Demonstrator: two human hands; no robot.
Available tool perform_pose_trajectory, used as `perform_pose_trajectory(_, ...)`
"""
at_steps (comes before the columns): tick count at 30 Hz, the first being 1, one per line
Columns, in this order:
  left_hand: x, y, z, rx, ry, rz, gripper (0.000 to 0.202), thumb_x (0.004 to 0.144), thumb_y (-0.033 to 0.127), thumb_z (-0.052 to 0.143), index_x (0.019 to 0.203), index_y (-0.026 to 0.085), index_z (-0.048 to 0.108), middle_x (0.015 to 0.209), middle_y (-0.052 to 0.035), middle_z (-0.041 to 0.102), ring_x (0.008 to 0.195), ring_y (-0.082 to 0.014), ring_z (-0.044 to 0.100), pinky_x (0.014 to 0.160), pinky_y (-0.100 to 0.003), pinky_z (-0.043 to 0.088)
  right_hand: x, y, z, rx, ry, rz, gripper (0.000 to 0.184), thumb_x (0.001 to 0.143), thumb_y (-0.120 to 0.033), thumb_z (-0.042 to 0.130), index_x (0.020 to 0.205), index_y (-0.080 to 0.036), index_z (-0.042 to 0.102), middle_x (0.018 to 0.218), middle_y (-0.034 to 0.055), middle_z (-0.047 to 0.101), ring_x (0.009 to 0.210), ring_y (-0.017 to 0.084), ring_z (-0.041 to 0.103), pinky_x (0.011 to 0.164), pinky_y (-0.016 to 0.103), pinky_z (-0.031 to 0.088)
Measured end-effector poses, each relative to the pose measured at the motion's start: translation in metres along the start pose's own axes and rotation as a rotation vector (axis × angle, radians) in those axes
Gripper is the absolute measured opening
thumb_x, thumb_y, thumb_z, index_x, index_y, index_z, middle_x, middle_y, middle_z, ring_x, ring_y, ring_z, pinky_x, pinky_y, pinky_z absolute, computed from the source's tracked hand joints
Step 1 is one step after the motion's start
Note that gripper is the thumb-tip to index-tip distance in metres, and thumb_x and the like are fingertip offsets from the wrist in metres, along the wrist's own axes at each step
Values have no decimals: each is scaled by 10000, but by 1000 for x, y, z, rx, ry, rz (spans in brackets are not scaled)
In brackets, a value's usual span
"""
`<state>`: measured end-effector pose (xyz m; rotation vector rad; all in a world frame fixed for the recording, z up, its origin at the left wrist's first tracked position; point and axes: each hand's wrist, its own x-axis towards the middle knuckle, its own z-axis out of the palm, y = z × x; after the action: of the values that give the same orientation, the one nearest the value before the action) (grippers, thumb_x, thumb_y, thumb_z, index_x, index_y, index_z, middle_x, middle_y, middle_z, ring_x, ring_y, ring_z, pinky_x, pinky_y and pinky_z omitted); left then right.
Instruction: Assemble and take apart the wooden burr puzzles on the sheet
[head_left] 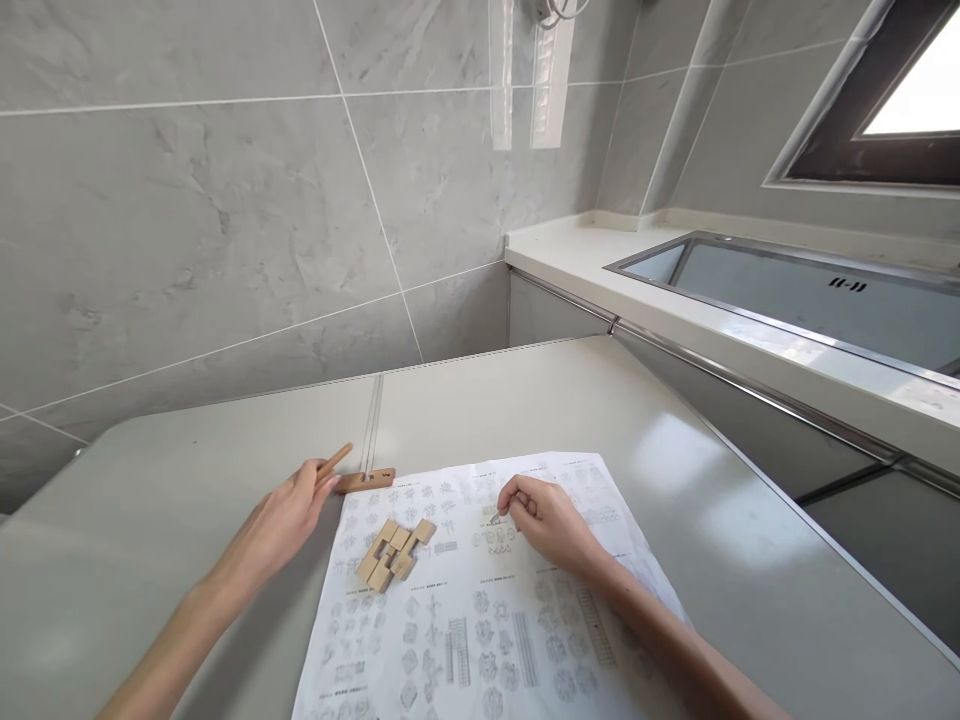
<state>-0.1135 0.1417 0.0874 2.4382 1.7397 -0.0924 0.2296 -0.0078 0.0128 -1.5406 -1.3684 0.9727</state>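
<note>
A slim wooden stick [336,459] is pinched in my left hand [304,497], its free end pointing up and to the right. Just beyond those fingertips lies a flat wooden bar [369,480] with a notch and a small dark mark; I cannot tell if the hand touches it. My right hand [541,510] is above the printed sheet [465,560], fingers curled into a pinch. Whatever those fingers hold, if anything, is too small to name. Interlocked pale wooden blocks [396,552] rest on the sheet between my hands.
The sheet, covered with small line diagrams, lies on a glossy light table [262,440] with a seam running across it. A grey tiled wall [225,230] stands behind. To the right are a white counter [562,255], a sink [795,285] and a dark-framed window [840,130].
</note>
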Motion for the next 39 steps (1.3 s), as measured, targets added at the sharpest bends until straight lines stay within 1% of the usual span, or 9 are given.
perform_pose_trajectory(4,8,9,5,-158,-45,74,445,1053,609,335,1243,274,558,1264,-102,771,1065,-325,757,759,-354,573,-1,-1,-1,-3,-2,4,202,856,-125,479,809,-243,635,583,-71,464,550,158,406,628,293,382)
perform_pose_trajectory(6,13,10,6,-190,-78,95,443,1028,622,393,1260,293,580,1312,-88,763,1106,-335,750,762,-350,567,-1,-2,-1,-2,-6,6,206,861,-125,476,815,-243,638,587,-70,478,547,158,410,623,292,385)
perform_pose_trajectory(12,17,7,9,-162,-107,96,418,994,669,420,947,285,579,1015,-67,799,844,-308,753,621,-323,485,1,-2,0,2,-6,0,215,868,-121,475,814,-242,644,575,-76,467,536,157,406,638,296,410)
perform_pose_trajectory(26,17,12,-1,-167,-48,64,481,937,706,569,747,266,524,743,-43,749,668,-279,699,552,-293,382,1,-1,-1,20,3,-11,207,853,-110,492,795,-241,640,573,-72,465,540,155,397,628,295,392)
perform_pose_trajectory(30,2,42,-3,-397,-52,29,507,911,734,598,848,235,657,789,-29,751,722,-253,689,610,-285,452,0,-1,-1,53,4,-23,183,867,-126,517,792,-239,640,570,-71,463,530,149,383,614,293,384)
perform_pose_trajectory(33,-20,83,3,-700,-218,65,563,936,658,647,1290,223,696,874,-15,747,813,-237,696,699,-277,496,-3,-5,-2,113,-33,-42,129,939,-202,536,892,-235,651,671,-39,592,565,150,482,613,290,416)
perform_pose_trajectory(35,-37,113,11,-870,-326,136,577,956,595,668,1411,241,648,839,7,704,792,-213,658,726,-274,481,-6,-10,-3,195,-114,-69,140,1005,-326,548,1041,-237,650,799,-6,678,635,162,581,636,294,468)
perform_pose_trajectory(37,-51,141,20,-1002,-421,229,415,979,542,665,1239,224,729,766,15,655,753,-195,610,723,-272,450,-9,-13,-4,302,-234,-81,266,1032,-478,568,1115,-234,638,806,-1,679,647,167,605,634,296,488)
perform_pose_trajectory(39,-59,162,31,-1089,-521,294,360,1016,546,623,979,207,739,736,10,620,710,-173,547,678,-271,404,-11,-15,-6,371,-308,-59,367,1020,-586,594,1021,-222,648,717,-23,611,592,153,553,582,282,456)
